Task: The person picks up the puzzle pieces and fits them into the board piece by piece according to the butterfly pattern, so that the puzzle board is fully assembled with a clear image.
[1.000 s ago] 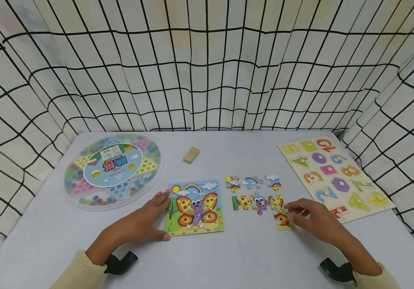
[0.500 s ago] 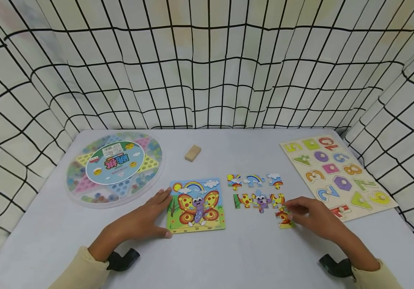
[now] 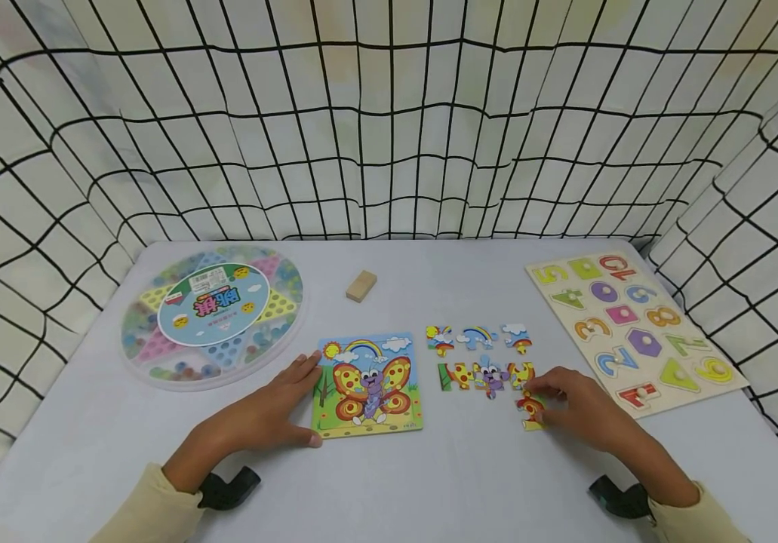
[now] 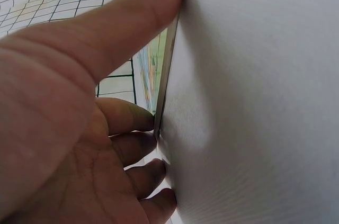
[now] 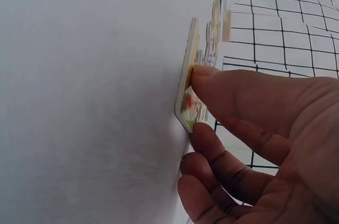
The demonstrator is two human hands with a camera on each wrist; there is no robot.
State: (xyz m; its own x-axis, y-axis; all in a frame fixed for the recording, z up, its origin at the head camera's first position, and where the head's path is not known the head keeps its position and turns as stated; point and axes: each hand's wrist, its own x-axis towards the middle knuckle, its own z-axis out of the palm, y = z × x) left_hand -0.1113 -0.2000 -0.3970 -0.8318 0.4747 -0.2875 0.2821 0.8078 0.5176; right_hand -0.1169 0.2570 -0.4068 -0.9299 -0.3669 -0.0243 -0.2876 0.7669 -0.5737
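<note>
My left hand (image 3: pixel 269 411) rests along the left side of the square butterfly puzzle board (image 3: pixel 371 392), its fingers loosely extended. In the left wrist view the fingertips meet the board's edge (image 4: pixel 168 70), with the thumb further along it. To the board's right, my right hand (image 3: pixel 579 411) pinches a red-and-yellow puzzle piece (image 3: pixel 530 412) between thumb and forefinger, just below the row's right-hand piece (image 3: pixel 521 375). From the right wrist, the thumb lies over that piece's printed face and the forefinger is at its edge. Beside it sit a purple face piece (image 3: pixel 490 377) and a left wing piece (image 3: pixel 456 375).
Above that row lie a sun piece (image 3: pixel 439 339), a rainbow piece (image 3: pixel 477 338) and a cloud piece (image 3: pixel 516 338). A wooden block (image 3: pixel 361 286) sits behind the board. At left is a round marble game box (image 3: pixel 212 317); at right, a number-and-shape peg board (image 3: pixel 622 332). Black netting (image 3: pixel 389 158) surrounds the table.
My right hand has shifted slightly left with the pinched puzzle piece, closer under the row above. The left hand stays by the board. The head view has moved a little.
</note>
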